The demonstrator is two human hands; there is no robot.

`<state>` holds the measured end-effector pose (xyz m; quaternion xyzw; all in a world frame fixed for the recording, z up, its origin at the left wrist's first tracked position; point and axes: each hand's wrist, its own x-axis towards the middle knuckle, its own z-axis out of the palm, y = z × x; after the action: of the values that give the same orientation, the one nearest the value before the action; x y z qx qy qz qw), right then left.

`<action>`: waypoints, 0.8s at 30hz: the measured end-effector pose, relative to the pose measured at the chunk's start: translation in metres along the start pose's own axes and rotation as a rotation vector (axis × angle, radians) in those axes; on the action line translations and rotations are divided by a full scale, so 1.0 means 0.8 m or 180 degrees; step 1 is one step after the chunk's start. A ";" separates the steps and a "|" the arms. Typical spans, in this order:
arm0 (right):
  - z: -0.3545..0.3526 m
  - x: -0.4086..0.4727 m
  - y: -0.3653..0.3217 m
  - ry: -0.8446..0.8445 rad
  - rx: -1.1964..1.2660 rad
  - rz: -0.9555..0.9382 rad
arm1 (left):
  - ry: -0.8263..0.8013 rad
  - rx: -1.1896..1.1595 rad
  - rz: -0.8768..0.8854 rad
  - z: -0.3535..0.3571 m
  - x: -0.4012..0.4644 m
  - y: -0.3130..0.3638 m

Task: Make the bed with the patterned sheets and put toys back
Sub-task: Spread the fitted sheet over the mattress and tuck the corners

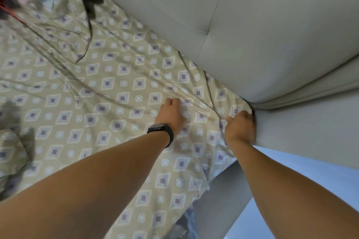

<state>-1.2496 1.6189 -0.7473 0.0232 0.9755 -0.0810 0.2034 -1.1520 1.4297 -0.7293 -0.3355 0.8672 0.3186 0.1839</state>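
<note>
The sheet — tan, printed with purple-centred diamonds and pale rings — covers the mattress and runs right up against the headboard. It is creased, with long folds fanning away from the corner where the headboard meets the side rail. At that corner the sheet's edge is bunched and pushed into the gap.

The right hand is at that corner, just below the headboard's lower edge. Its fingers curl down over the bunched edge, against the rail; their tips are hidden in the gap, so whether they pinch the cloth or only push it I cannot tell. The left hand lies on the sheet a little away from the headboard, beside the right hand but apart from it. Its knuckles are bent and its fingers press into a ridge of fabric, gathering it slightly. A dark watch sits on that wrist.

Farther along the headboard, a pillow in the same print lies on the sheet, a dark gap beside it. Beyond the pillow, well away from the hands, something red and dark shows at the frame's edge — too blurred to name. On the side far from the headboard, a rumpled heap of the same cloth lies in shadow. Below the rail, pale blue floor shows.
</note>
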 end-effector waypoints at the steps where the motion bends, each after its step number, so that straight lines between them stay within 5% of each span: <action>1: -0.003 0.004 -0.006 -0.0112 -0.0053 -0.0027 | -0.0037 0.0121 0.0049 -0.004 0.002 0.001; 4: -0.021 0.019 -0.019 -0.0134 0.0084 0.0410 | -0.0239 0.0264 0.0156 -0.012 0.014 0.008; 12: -0.024 0.038 -0.041 0.0900 0.1046 0.1699 | -0.0155 -0.0026 0.0530 -0.015 0.013 0.006; 15: -0.006 0.038 -0.049 0.1521 0.1515 0.1605 | -0.0338 0.0139 0.0766 -0.009 0.022 -0.011; 21: 0.007 0.027 -0.057 0.0843 0.1425 0.1566 | -0.0081 -0.0269 0.1048 -0.011 0.011 -0.042; 24: 0.021 -0.031 -0.094 0.0680 0.0897 0.0789 | 0.0190 -0.0212 0.0740 -0.030 -0.007 -0.069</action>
<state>-1.2262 1.5416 -0.7413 0.1797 0.9602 -0.1879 0.1020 -1.1121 1.3847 -0.7323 -0.2480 0.8943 0.3562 0.1087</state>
